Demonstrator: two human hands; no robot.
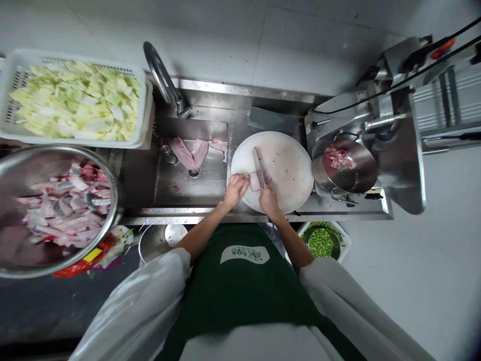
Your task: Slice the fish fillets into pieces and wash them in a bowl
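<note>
The pale pink piece of flesh lies on the round cutting board between the hands, its long axis running roughly away from the person. The left hand is nearer, fingers loosely curled at the piece's left edge; contact cannot be told. The right hand is closed around the knife, its blade along the right edge. Green characters on the apron are not legible.

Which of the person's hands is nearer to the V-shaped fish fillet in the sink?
Left. The left hand is to the right of the fish fillet, at the cutting board's left edge; the right hand is farther right, gripping the knife.
</note>
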